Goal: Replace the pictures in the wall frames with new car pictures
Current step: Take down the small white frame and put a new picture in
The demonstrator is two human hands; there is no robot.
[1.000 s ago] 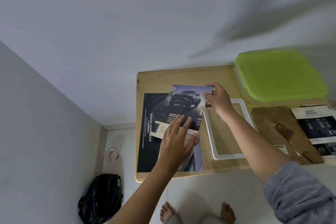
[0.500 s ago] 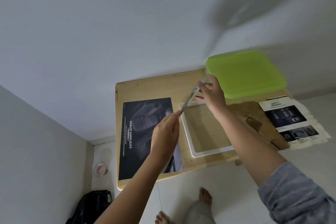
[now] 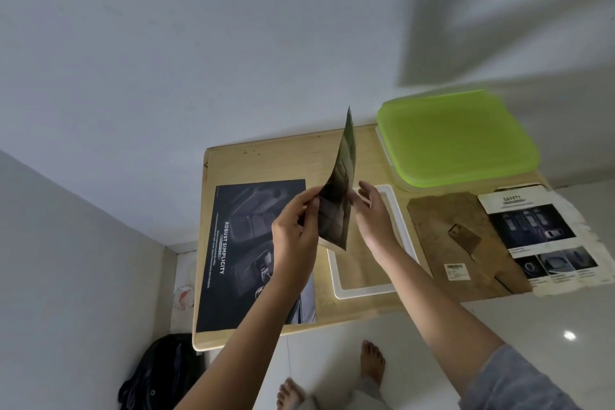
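Note:
A car picture (image 3: 339, 190) stands almost on edge in the air above the wooden table (image 3: 286, 163), its top corner pointing up. My left hand (image 3: 294, 233) pinches its left edge. My right hand (image 3: 374, 213) is just right of the sheet with its fingers straight; whether it touches is unclear. Under the hands lies a white picture frame (image 3: 366, 291) flat on the table. A brown backing board (image 3: 466, 243) with its stand lies right of the frame.
A dark car brochure (image 3: 239, 253) covers the table's left part. A lime green lid on a box (image 3: 456, 140) sits at the back right. A worn car page (image 3: 545, 236) lies at the right edge. A black bag (image 3: 159, 373) is on the floor by the wall.
The picture has been lifted from the brochure and turned up on edge over the white frame. My right hand has let go of its top corner and now hovers beside it.

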